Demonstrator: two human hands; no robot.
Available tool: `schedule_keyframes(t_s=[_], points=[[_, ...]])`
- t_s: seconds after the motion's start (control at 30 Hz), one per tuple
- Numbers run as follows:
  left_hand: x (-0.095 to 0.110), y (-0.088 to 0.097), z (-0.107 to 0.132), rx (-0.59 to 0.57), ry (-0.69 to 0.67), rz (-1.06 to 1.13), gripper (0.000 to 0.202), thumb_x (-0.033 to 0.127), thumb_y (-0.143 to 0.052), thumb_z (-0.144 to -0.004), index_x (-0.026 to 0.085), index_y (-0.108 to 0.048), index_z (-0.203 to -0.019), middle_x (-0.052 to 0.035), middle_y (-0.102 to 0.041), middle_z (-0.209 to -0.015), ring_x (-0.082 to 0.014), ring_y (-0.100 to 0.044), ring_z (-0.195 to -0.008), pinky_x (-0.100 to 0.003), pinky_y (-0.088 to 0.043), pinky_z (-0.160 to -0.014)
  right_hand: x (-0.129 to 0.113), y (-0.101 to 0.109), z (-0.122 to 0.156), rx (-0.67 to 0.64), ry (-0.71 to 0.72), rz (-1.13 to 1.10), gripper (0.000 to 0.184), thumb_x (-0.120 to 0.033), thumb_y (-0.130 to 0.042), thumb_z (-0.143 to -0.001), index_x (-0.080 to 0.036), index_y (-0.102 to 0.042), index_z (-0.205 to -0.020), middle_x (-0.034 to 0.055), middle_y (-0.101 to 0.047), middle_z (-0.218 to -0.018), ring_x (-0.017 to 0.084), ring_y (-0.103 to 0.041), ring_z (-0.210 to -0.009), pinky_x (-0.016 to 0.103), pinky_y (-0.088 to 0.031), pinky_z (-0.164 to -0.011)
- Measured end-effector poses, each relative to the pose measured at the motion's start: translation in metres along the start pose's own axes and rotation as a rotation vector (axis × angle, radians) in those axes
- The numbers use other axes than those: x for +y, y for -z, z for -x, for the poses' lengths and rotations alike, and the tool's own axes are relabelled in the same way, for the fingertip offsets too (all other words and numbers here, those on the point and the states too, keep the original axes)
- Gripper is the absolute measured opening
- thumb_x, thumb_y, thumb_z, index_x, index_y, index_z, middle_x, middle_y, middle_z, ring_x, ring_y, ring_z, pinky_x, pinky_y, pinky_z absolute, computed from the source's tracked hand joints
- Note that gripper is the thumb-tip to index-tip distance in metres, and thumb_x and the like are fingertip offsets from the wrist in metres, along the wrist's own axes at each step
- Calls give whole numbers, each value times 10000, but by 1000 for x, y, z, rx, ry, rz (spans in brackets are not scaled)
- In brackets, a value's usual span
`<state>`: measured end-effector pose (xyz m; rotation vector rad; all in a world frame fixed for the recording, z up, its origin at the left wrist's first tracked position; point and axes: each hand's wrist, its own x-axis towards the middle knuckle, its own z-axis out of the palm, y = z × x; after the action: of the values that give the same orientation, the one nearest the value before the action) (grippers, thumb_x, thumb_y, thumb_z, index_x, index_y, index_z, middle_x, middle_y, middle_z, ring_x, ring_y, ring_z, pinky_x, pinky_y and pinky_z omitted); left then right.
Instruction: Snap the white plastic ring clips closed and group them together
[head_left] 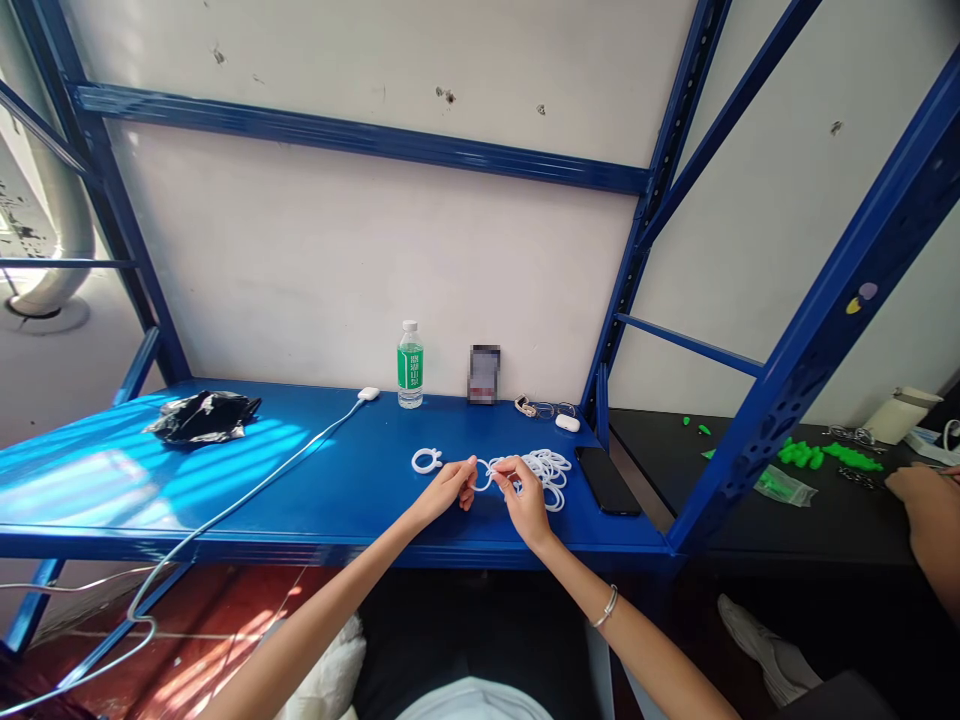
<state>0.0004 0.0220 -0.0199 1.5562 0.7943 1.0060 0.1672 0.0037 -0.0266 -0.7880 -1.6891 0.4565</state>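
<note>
Both forearms reach in from the bottom edge, a silver bracelet (609, 606) on the right wrist. Left hand (448, 487) and right hand (525, 498) meet over the blue bench (300, 480), fingers pinched narrow on one white plastic ring (486, 474) held between them, just above the surface near the front edge. Right hand touches a heap of white rings (549, 472), tangled, too overlapped to count. One separate white ring (426, 461) lies flat just left of the left hand, apart from it.

One black phone (606, 481) lies face up just right of the heap. Behind: one white earbud case (568, 423), one pair of glasses (541, 408), one small blurred upright object (484, 374), one water bottle (410, 365) with green label, upright. One white charger (368, 394) with its cable (247, 490) runs left and off the front edge. One crumpled black bag (202, 415) lies far left.

On the adjoining black bench (825, 520), green plastic pieces (821, 455), count unclear, and one clear packet (784, 485). Another person's hand (919, 488) rests at the right edge.
</note>
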Motion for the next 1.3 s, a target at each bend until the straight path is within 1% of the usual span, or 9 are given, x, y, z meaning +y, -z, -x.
schedule_keyframes(t_s=[0.13, 0.37, 0.6, 0.8, 1.0, 1.3], points=[[-1, 1, 0, -5, 1, 0, 516, 653, -417, -835, 181, -392, -628, 60, -386, -457, -112, -467, -428, -226, -363, -484, 0, 0, -1, -4, 8, -2, 208, -383, -520, -932, -201, -588, -857, 56, -630, -874, 191, -601, -819, 296, -488, -706], [-1, 1, -1, -1, -2, 5, 529, 665, -413, -832, 180, -391, -619, 57, -395, -451, -112, -468, -421, -226, -365, -479, 0, 1, -1, 4, 36, -12, 202, -362, -537, -926, -199, -573, -813, 39, -614, -837, 181, -591, -799, 285, -470, -700], [0, 0, -1, 2, 3, 8, 519, 656, -432, -824, 181, -390, -621, 62, -384, -449, -109, -462, -417, -225, -361, -477, 1, 0, -1, 1, 34, -12, 218, -364, -532, -927, -195, -561, -793, 41, -609, -826, 179, -587, -787, 285, -468, -694], [1, -1, -1, 7, 7, -3, 524, 662, -431, -818, 179, -393, -617, 61, -383, -447, -107, -462, -416, -226, -356, -477, 1, 0, 0, 2, 32, -8, 194, -346, -538, -927, -195, -573, -810, 40, -616, -841, 174, -590, -792, 288, -475, -694], [0, 0, -1, 12, 12, -7, 532, 676, -420, -813, 183, -386, -618, 60, -383, -446, -109, -461, -418, -226, -357, -473, 0, 0, 0, -1, -8, -8, 193, -365, -532, -928, -194, -590, -861, 54, -628, -876, 185, -600, -823, 293, -489, -705], [-1, 0, -1, 22, 18, 1, 527, 676, -424, -812, 181, -399, -632, 62, -378, -441, -114, -465, -415, -229, -355, -475, -3, 0, 0, -2, -29, 12, 195, -370, -523, -930, -194, -608, -920, 54, -640, -883, 178, -610, -795, 285, -503, -687]])
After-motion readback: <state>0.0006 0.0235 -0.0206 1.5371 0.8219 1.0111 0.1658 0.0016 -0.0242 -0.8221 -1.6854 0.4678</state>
